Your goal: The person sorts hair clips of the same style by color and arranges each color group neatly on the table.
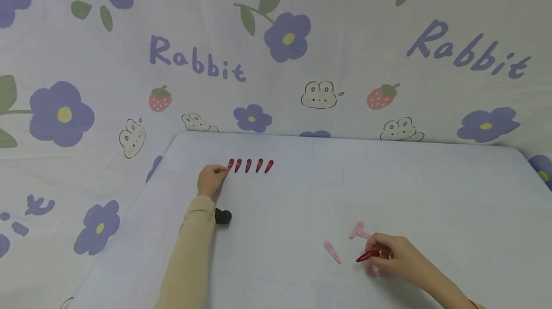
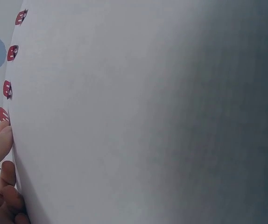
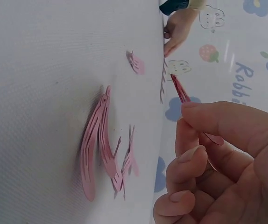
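Several dark red snap hair clips (image 1: 248,165) stand in a row near the far edge of the table. At the row's left end, my left hand (image 1: 211,179) pinches the lower tip of the last red clip (image 2: 3,114) between thumb and finger. My right hand (image 1: 394,254) holds another red snap hair clip (image 3: 180,88) above the table, gripped between thumb and forefinger. Below and around it lie pink hair clips: one alone (image 1: 332,251), a few overlapping (image 1: 358,230), and more pink clips (image 3: 94,144) partly hidden under the hand in the head view.
A white cloth covers the table (image 1: 293,203). Behind it hangs a patterned curtain (image 1: 345,60) with flowers, rabbits and strawberries. A black object (image 1: 223,216), apparently the wrist camera, juts out beside the left sleeve.
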`<state>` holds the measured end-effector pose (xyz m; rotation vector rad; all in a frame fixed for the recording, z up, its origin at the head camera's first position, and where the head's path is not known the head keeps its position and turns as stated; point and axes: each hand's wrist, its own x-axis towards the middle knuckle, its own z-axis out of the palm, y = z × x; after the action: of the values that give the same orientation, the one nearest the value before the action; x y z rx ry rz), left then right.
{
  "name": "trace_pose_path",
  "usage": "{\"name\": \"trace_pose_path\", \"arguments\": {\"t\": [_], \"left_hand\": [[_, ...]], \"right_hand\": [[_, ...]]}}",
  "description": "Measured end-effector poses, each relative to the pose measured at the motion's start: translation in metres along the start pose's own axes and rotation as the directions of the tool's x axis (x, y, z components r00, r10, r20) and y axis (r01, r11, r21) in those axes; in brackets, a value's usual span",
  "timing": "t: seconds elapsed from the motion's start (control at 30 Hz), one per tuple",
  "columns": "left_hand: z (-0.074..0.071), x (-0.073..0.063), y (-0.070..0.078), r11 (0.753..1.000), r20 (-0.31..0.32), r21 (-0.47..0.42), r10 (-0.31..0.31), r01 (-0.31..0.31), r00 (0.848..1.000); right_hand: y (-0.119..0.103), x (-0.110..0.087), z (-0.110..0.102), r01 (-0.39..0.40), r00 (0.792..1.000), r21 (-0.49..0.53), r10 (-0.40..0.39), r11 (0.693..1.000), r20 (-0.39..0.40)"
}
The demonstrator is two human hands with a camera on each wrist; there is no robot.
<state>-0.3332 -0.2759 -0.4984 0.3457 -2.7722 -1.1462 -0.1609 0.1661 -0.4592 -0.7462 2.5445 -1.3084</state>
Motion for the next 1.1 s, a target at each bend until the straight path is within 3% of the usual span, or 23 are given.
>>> {"name": "trace_pose_path", "arguments": {"t": [0.23, 0.57, 0.7, 0.93, 1.1], "left_hand": [[0.0, -0.001, -0.001, 1.0, 0.006, 0.017, -0.013, 0.013, 1.0], [-0.001, -0.003, 0.001, 1.0, 0.008, 0.004, 0.004, -0.004, 1.0], [-0.002, -0.004, -0.001, 1.0, 0.0, -0.006, 0.012, -0.012, 1.0], [0.001, 0.001, -0.006, 1.0, -0.01, -0.006, 0.02, -0.02, 1.0], [0.002, 0.004, -0.009, 1.0, -0.013, 0.001, 0.029, -0.029, 0.999]], "right_hand": [[-0.004, 0.0, 0.001, 0.061, 0.998, -0.015, -0.062, 0.998, -0.031], [-0.004, -0.001, 0.005, 0.097, 0.995, 0.057, -0.098, 0.994, 0.008], [-0.003, 0.002, 0.007, 0.082, 0.996, 0.069, -0.084, 0.994, 0.019], [0.0, 0.012, 0.013, -0.017, 1.0, 0.047, 0.017, 0.999, -0.002], [0.001, 0.028, 0.015, -0.013, 1.0, 0.091, 0.013, 0.996, 0.001]]}}
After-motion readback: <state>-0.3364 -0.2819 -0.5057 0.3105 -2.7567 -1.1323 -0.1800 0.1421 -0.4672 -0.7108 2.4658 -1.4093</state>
